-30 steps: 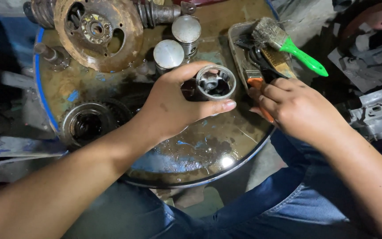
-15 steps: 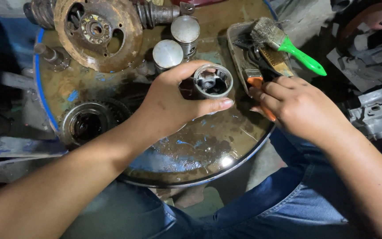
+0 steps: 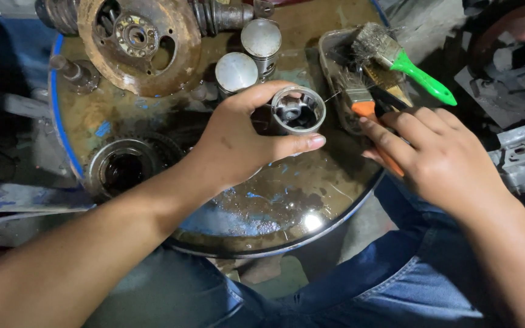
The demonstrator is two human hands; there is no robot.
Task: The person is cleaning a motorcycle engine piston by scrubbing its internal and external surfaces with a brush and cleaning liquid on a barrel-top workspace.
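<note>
**Left hand on piston, right hand on brush**

Left fingers (image 3: 302, 143) are closed around a hollow metal piston (image 3: 298, 110), open end up, thumb and index wrapping its rim. The left hand (image 3: 238, 143) holds it just above the oily drum top (image 3: 287, 200) that serves as the desk, near centre.

Right fingers (image 3: 390, 136) are curled around the orange handle of a paintbrush (image 3: 360, 103). The right hand (image 3: 442, 158) sits at the drum's right edge; the bristles point into a dirty metal tray (image 3: 330, 51) just right of the piston.

In the same tray: a green-handled brush (image 3: 417, 73), lying across, handle sticking out to the right.

Behind the piston: two more pistons (image 3: 247, 58), crowns up, standing side by side.

Far left of the drum top: a rusty round plate (image 3: 138, 45) with cut-outs. Front left: a gear with dark bore (image 3: 123, 170), lying flat. A coil spring (image 3: 62, 15) at the top left corner.

Blue jeans (image 3: 396, 285) are below the drum's edge.
</note>
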